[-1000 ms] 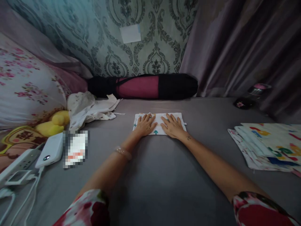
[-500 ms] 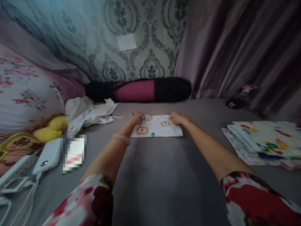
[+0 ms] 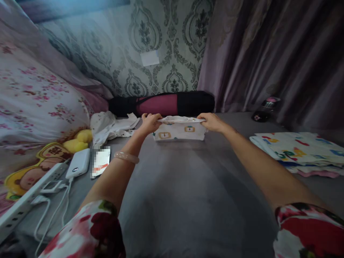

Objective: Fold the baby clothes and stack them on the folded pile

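Note:
A small white cloth with lion prints lies folded on the grey bed sheet near the far wall. My left hand grips its far left corner and my right hand grips its far right corner. Both hands are closed on the far edge, which is lifted off the sheet so the cloth hangs below it. A clear bangle sits on my left wrist.
A pile of folded printed cloths lies at the right. A black and pink rolled mat lies against the wall. Crumpled white fabric, a yellow toy, a power bank, a power strip and a floral pillow are at the left.
My hands went from lying flat on the cloth to its far corners, took hold of them, and have lifted the far edge up. The view has shifted slightly.

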`<state>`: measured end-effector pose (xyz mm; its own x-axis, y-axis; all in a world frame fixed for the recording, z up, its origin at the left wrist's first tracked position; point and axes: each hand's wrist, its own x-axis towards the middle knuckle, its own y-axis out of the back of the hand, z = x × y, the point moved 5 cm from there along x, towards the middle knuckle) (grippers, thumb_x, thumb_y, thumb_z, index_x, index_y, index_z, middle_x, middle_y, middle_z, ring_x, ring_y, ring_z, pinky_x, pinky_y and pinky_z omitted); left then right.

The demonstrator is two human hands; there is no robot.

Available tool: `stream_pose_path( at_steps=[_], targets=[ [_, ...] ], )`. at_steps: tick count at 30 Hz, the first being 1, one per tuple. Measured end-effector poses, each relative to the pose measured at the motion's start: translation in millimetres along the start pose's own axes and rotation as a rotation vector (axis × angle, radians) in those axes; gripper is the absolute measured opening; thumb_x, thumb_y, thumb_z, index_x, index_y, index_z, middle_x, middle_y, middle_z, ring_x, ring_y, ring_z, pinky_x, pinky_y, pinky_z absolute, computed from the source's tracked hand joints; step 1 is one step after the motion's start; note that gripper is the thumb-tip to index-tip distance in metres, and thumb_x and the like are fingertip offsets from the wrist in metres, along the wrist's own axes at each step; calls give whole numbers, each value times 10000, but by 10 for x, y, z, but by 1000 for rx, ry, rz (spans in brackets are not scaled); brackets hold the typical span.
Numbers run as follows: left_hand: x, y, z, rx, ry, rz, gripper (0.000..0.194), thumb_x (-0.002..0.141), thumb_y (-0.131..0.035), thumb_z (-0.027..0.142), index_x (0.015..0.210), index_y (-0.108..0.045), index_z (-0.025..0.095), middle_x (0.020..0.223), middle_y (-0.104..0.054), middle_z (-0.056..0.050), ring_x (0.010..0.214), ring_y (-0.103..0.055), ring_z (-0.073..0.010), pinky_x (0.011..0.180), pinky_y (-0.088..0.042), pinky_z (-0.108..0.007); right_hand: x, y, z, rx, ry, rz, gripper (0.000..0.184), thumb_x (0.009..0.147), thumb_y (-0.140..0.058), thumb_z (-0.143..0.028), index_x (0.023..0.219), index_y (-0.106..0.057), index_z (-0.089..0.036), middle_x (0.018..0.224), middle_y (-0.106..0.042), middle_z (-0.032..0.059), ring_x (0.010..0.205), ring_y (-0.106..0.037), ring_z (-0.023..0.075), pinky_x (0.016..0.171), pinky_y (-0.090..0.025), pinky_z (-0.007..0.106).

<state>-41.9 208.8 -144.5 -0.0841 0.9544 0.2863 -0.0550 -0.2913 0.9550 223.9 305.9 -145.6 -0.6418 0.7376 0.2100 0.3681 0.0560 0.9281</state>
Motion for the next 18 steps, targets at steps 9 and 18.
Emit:
stream_pose_path(
  at_steps=[9, 18],
  targets=[
    [-732, 499, 202, -367, -114, -212, 390, 878, -485, 493, 1080, -650, 203, 1074, -684, -40, 948, -604, -181, 870, -438, -284, -780, 310, -531, 127, 199, -206, 533, 850, -575, -382, 1358, -523, -229, 1364, -550, 43, 1241, -505, 262, 1058, -371, 402],
    [-864, -665, 655, -155, -35, -195, 478, 992, -273, 392, 1387, -436, 176, 1452, -462, -109, 1360, -380, -259, 1142, -171, -528, -696, -925, -796, -143, 13, -5, 538, 987, -264, -353, 1469, -350, -130, 1559, -262, 133, 1451, -171, 252, 1160, -104, 495]
  ],
)
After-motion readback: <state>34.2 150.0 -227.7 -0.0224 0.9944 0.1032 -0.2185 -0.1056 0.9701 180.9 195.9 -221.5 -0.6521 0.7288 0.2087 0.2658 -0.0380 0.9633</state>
